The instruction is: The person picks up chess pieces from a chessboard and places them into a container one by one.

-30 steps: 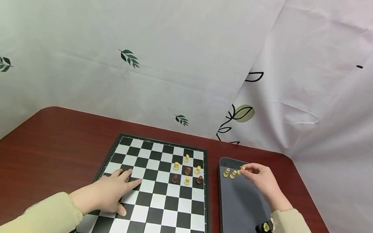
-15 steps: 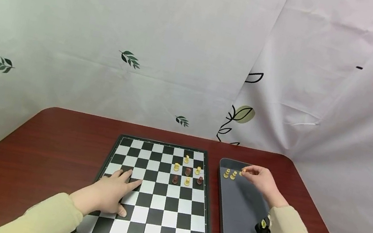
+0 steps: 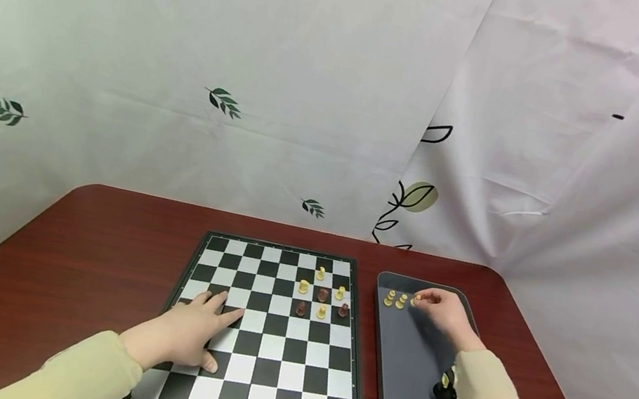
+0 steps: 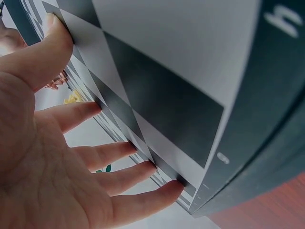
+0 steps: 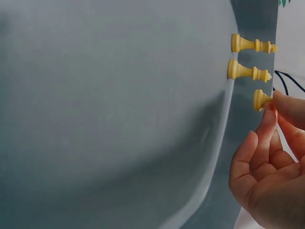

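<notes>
My left hand (image 3: 187, 332) lies with fingers spread at the left side of the chessboard (image 3: 271, 346); in the left wrist view its fingertips (image 4: 174, 188) meet the squares. Over the far end of the grey tray (image 3: 414, 387), my right hand (image 3: 445, 314) pinches a yellow chess piece (image 5: 260, 99) between thumb and fingers. Its top is hidden by them, and whether its base touches the tray I cannot tell. Beside it stand two upright yellow pieces, a king (image 5: 250, 45) and what looks like a queen (image 5: 247, 71).
Toward the board's far right stand several yellow pieces, one a knight (image 3: 321, 273), and three dark red pieces, one of them a dark red piece (image 3: 322, 295) amid the yellow ones. The red-brown table (image 3: 93, 245) reaches back to a white patterned cloth (image 3: 289, 80).
My right hand has come slightly down and nearer with the yellow chess piece, close to the two standing ones. The left hand stays in place.
</notes>
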The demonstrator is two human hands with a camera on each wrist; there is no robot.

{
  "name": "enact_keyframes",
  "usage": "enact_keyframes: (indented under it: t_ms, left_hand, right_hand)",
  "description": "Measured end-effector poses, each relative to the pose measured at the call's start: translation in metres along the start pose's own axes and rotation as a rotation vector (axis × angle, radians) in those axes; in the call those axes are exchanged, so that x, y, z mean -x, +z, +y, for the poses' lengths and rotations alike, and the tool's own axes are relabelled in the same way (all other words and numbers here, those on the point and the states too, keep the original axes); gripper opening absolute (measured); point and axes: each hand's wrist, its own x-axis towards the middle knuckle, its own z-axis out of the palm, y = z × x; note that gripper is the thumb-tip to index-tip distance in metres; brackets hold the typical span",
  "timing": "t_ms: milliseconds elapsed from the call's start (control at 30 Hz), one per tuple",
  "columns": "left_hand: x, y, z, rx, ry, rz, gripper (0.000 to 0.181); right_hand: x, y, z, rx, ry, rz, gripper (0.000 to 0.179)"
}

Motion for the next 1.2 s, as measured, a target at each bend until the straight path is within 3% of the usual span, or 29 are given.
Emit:
enact_keyframes:
  t_ms: [367,1200]
  left_hand:
    - [0.0,0.0,0.0,0.004,-0.006,-0.01,0.089]
    - [0.001,-0.001,0.002,-0.002,-0.006,-0.007,0.088]
  right_hand:
    - [-0.005,0.006,0.004,0.016,0.056,0.002,0.021]
    - [-0.005,0.012,0.002,0.046,0.069,0.005,0.019]
